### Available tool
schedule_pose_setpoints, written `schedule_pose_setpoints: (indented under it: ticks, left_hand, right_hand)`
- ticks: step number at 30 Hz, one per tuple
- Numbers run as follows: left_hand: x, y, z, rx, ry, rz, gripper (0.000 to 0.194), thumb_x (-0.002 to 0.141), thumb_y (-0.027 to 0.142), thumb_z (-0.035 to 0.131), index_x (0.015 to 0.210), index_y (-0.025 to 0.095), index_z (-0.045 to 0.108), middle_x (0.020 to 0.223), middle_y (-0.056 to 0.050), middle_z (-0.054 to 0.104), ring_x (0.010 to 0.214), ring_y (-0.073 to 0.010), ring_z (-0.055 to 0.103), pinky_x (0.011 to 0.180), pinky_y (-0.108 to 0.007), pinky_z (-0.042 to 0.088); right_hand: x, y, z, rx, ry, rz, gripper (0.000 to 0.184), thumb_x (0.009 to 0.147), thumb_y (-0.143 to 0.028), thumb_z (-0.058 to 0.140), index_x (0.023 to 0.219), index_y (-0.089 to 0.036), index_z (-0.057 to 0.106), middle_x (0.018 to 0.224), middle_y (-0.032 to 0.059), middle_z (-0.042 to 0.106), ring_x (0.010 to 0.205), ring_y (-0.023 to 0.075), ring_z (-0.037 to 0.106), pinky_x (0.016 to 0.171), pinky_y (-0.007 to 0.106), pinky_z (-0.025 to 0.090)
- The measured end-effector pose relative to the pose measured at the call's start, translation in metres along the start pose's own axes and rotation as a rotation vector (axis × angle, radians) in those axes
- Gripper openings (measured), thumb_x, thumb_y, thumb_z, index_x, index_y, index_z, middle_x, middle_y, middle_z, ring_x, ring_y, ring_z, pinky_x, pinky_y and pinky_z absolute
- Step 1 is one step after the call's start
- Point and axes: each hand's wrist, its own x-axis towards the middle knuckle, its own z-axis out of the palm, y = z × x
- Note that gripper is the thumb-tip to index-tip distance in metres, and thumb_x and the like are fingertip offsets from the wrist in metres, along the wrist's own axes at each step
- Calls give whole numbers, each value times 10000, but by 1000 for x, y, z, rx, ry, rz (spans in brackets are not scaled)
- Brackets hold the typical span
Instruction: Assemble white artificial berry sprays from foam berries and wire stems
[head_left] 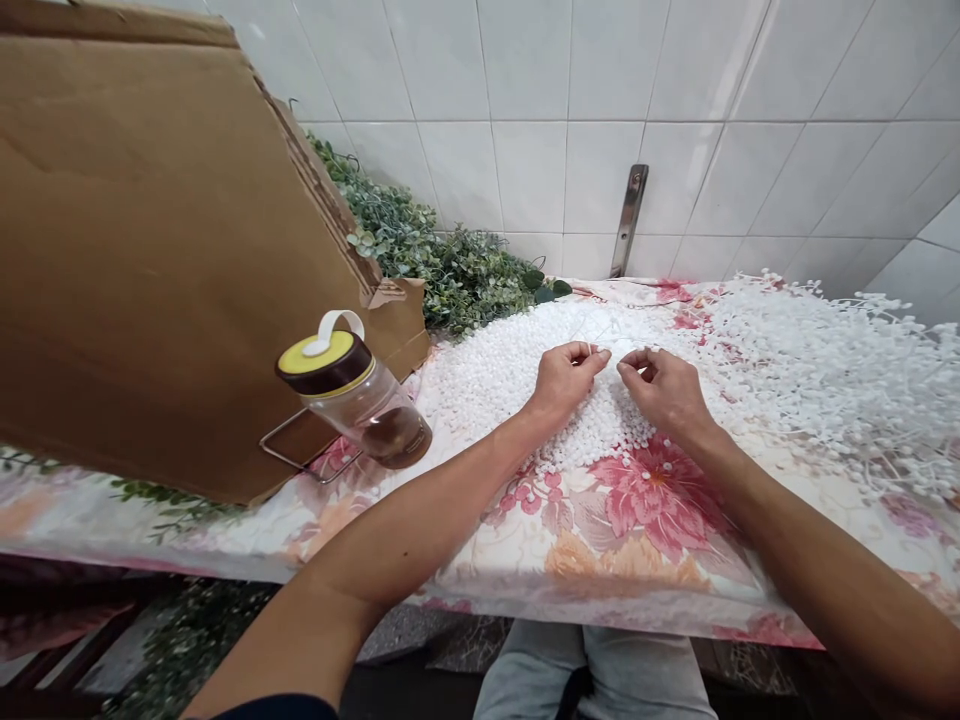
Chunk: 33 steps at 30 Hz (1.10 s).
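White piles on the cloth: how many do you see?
2. The bead pile lies beneath and around the left hand; the stem pile lies to the right of the right hand. The box could hide more.

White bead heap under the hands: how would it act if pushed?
The white bead heap would likely slump and spread, since it looks loosely piled. Individual beads may roll: they look small and round, and a few lie strewn on the floral cloth.

Cardboard (165, 250) partly beyond view (left).
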Motion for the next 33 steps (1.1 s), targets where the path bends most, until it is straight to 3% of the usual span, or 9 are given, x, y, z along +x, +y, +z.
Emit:
schedule_pose_setpoints:
  ticks: [11,15,21,33]
  left_hand:
    - [-1,2,1,-25,15,-22,353,694,463,824,744,161,650,583,50,504,447,-59,388,451,-231,277]
    - [-3,6,1,-58,-8,-59,401,674,481,862,709,161,623,578,50,493,441,-55,397,428,-228,257]
    - [-1,6,-1,-177,-81,-225,383,689,413,884,700,157,600,602,37,507,429,-40,393,384,-220,196]
    - [-6,12,0,-143,-105,-204,354,697,390,880,683,152,617,535,46,460,438,-48,381,401,-224,197]
  right_hand:
    - [-4,3,3,-13,-33,-76,201,820,-209,610,945,-196,767,845,43,775,639,170,647,729,305,508]
    - [-4,2,2,37,-60,-75,225,841,-253,608,979,-192,775,912,52,789,667,170,664,737,309,517]
    - [-6,-3,0,187,-185,45,339,881,-385,607,1066,-153,771,760,51,752,558,168,639,566,281,506]
    - [-5,-2,2,454,-250,170,355,847,-500,711,935,-156,728,707,4,686,408,101,538,402,236,450]
